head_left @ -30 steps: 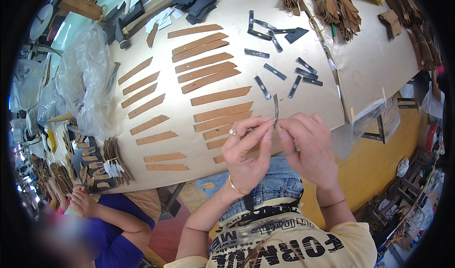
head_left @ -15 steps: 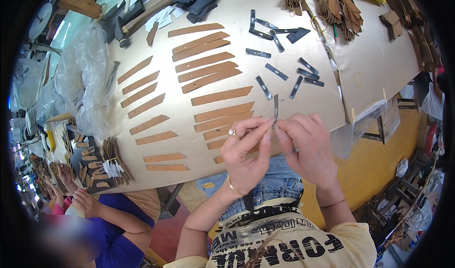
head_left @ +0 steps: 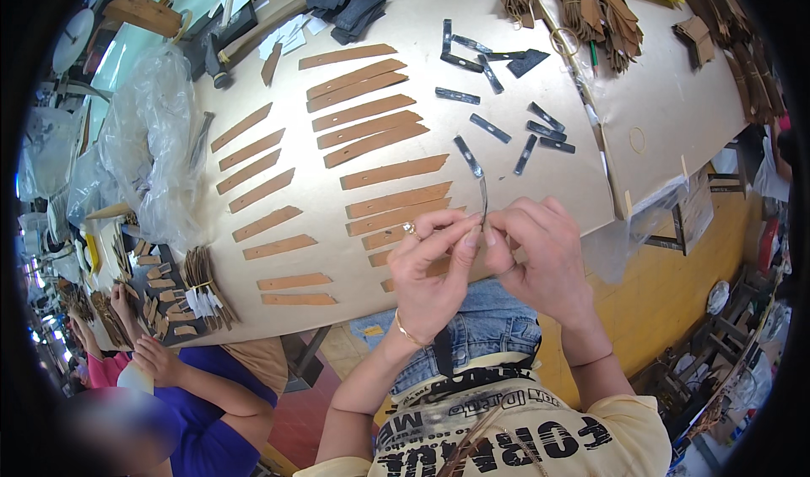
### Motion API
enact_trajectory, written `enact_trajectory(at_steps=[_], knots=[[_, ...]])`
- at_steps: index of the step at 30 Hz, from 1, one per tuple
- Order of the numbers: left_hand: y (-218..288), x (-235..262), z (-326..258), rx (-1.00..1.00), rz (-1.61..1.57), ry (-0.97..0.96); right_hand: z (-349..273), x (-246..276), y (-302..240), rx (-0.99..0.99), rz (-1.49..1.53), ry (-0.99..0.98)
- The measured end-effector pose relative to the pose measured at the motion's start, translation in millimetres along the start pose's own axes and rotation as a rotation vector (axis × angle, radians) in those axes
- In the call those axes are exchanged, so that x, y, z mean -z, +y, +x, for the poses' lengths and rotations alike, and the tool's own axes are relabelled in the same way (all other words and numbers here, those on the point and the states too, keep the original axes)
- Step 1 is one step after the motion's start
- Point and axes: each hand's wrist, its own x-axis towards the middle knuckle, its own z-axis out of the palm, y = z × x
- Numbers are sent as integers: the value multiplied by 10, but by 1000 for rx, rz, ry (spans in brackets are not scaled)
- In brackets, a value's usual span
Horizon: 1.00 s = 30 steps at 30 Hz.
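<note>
While both hands meet just past the near edge of the table [head_left: 506, 21], the left hand [head_left: 434, 266] and right hand [head_left: 540, 257] each press fingertips together in a pinching grip on the lower end of a thin dark strip [head_left: 483, 197], which stands nearly upright between them. Flat tan strips [head_left: 371, 127] with slanted ends lie in rows on the pale board top; short dark pieces [head_left: 489, 127] scatter beyond. Crinkled clear plastic bags [head_left: 156, 139] bulge at the left edge. Bare tabletop lies right of the dark pieces.
</note>
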Motion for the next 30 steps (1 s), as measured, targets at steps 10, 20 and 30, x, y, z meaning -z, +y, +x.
enact_trajectory(at_steps=[10, 20, 30], knots=[[62, 40, 30, 2, 47, -44, 7, 21, 3, -11, 24, -64], [55, 22, 59, -150, 206, 2, -39, 41, 54, -26, 16, -85], [-226, -274, 779, -394, 454, 27, -337, 344, 813, -543, 18, 96]])
